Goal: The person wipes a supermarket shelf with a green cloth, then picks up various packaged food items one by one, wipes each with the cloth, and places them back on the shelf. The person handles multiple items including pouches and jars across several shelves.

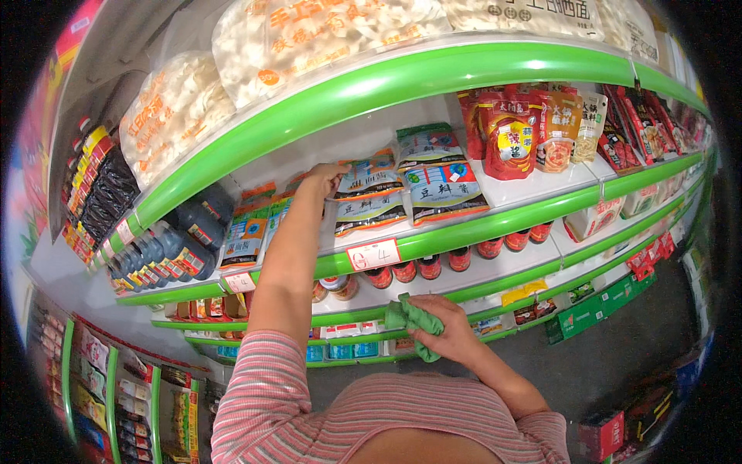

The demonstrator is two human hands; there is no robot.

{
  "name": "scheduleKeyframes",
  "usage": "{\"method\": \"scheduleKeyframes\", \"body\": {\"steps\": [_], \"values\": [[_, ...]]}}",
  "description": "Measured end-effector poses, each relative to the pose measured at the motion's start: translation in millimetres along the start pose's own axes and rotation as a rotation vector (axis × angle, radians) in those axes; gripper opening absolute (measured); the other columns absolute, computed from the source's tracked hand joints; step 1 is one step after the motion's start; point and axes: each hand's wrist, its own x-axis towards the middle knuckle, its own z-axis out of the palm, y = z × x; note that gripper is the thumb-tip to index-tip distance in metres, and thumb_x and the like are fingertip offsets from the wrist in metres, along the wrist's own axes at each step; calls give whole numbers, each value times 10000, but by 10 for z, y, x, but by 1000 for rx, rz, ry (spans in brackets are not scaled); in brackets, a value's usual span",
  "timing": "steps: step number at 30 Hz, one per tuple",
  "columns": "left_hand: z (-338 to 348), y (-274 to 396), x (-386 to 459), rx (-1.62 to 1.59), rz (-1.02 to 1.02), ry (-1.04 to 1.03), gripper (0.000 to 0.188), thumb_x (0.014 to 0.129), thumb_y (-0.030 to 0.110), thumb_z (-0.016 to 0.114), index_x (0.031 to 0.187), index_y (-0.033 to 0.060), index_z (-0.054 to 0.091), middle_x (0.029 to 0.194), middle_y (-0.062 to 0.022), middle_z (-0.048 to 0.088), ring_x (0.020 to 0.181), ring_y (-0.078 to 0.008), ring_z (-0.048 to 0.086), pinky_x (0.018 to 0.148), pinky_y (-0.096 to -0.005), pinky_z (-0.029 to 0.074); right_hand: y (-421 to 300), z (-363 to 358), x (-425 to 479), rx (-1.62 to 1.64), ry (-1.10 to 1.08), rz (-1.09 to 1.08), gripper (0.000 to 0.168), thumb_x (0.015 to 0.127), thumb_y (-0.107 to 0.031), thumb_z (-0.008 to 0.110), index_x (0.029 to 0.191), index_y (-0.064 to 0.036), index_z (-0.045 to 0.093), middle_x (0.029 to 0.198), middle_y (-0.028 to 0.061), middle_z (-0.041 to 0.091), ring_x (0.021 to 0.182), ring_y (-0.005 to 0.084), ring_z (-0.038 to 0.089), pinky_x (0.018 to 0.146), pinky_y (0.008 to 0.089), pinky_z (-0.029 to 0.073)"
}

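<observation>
My left hand (326,177) reaches over the white shelf (351,242), its fingers bent at the left edge of a flat sauce pouch (368,175). I cannot tell whether the fingers pinch the pouch or only touch it. Under that one lies a second sauce pouch (371,210). To their right, more blue-and-white pouches (445,188) overlap in a column. Left of my forearm are orange-topped pouches (243,232). Lower down, in front of the shelves, my right hand (443,326) grips a crumpled green cloth (414,320).
A green shelf edge (371,75) curves above my left arm, with large bags of noodles (324,40) over it. Red stand-up pouches (510,139) are to the right. Dark bottles (174,249) stand at left. Red-labelled jars (429,267) line the shelf below.
</observation>
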Motion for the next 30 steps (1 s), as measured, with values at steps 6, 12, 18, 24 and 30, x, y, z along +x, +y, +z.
{"method": "scheduleKeyframes", "body": {"steps": [6,12,18,24,30], "values": [[-57,-121,-30,-203,-77,40,264,774,171,688,619,113,483,535,-1,444,424,-99,370,399,-276,316,89,-140,-38,11,-10,-7,474,677,-129,702,1118,-31,559,1092,164,584,1012,314,557,884,374,440],[10,-179,57,-68,176,211,161,808,199,635,823,55,565,672,-88,574,577,-226,535,517,-407,453,163,-248,-93,55,-52,36,483,668,-125,703,1121,-36,558,1108,158,576,1016,314,556,889,376,438],[58,-44,-201,-737,144,-256,285,891,186,512,1103,0,473,1111,-188,540,981,-313,552,845,-480,470,215,-339,-102,71,-52,27,495,653,-111,709,1115,-25,555,1103,163,575,1011,319,558,884,376,443],[-239,-345,-567,-1089,439,-210,259,908,137,475,1129,2,451,1135,-174,532,1034,-298,535,929,-437,433,187,-428,-85,155,1,85,435,684,-83,694,1090,-4,558,1028,138,602,940,238,587,836,332,453],[-280,-573,-1678,-1229,534,-397,301,918,201,466,1129,-12,488,1139,-162,560,1026,-292,557,923,-441,438,121,-578,78,656,247,434,357,786,-173,661,1087,-15,551,959,59,594,827,122,557,748,280,463]]}}
